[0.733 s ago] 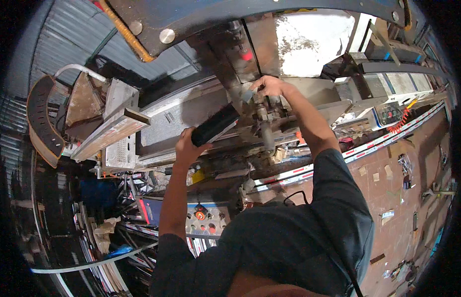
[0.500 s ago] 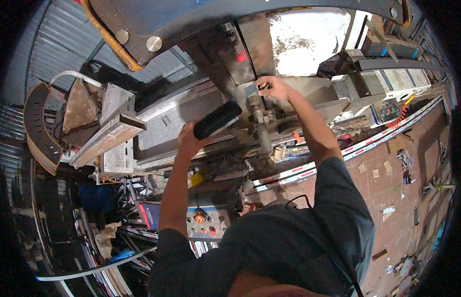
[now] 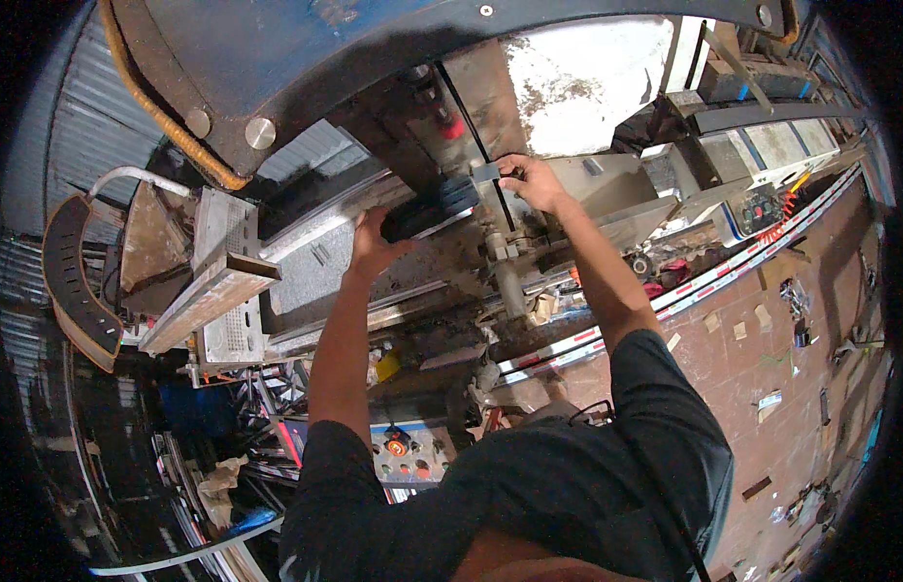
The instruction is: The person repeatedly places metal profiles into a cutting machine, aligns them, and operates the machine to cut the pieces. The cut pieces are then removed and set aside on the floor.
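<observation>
My left hand [image 3: 374, 244] is curled at the near end of a black bar-shaped piece [image 3: 427, 211], thumb on one side and fingers on the other. The piece lies over the machine's bed, slanting up to the right, its far end blurred. My right hand [image 3: 531, 182] pinches a small grey flat piece [image 3: 485, 173] between thumb and fingers. That flat piece sits close to the black piece's far end, beside a thin dark rod [image 3: 461, 112]. Just below my right hand stands a metal clamp-like fitting [image 3: 505, 252] with a cylindrical body.
A large blue-and-black machine cover [image 3: 374, 58] overhangs the far side. On the left stands a metal fence [image 3: 213, 301]. A control panel [image 3: 412, 451] with a red button is near my body. Long red-and-white profiles [image 3: 704, 291] run right, above a littered tiled floor [image 3: 742, 388].
The black piece has moved away from me and slightly left, with my left hand following it. My right hand stays at the grey flat piece. The whole view has shifted a little.
</observation>
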The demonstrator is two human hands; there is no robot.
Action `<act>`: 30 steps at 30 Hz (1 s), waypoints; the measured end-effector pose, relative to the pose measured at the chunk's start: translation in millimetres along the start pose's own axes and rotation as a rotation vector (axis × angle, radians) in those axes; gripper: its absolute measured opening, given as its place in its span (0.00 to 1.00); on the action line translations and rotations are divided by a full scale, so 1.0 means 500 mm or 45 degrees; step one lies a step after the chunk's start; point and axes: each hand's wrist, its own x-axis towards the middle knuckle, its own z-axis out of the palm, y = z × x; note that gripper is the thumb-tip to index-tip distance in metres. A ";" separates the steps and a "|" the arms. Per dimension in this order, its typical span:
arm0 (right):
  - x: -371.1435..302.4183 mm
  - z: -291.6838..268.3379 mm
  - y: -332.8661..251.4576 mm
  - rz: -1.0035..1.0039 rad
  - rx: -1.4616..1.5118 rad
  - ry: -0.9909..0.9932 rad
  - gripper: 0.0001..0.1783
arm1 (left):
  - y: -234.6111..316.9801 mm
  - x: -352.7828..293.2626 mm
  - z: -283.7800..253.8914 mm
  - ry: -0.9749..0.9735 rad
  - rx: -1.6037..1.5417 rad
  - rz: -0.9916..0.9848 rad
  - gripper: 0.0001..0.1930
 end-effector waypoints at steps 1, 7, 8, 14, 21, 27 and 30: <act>0.003 0.000 0.000 -0.016 -0.041 0.019 0.19 | -0.002 0.005 0.007 0.011 0.030 0.055 0.46; 0.005 -0.004 -0.002 0.003 -0.098 0.023 0.21 | 0.003 0.031 0.022 -0.066 0.034 0.072 0.48; 0.003 -0.006 -0.006 0.040 -0.105 0.020 0.21 | 0.010 0.033 0.019 -0.094 0.014 0.032 0.48; 0.012 0.004 -0.035 0.042 -0.264 -0.028 0.21 | -0.057 0.027 0.005 -0.156 -0.031 0.165 0.49; 0.010 0.019 -0.023 0.042 -0.296 0.049 0.18 | -0.017 0.042 0.007 -0.017 0.089 0.292 0.51; -0.004 0.051 -0.038 0.078 -0.394 0.248 0.14 | -0.001 0.047 -0.005 -0.113 0.079 0.217 0.52; -0.006 0.053 -0.068 0.095 -0.333 0.283 0.15 | -0.010 0.050 -0.009 -0.134 0.058 0.188 0.52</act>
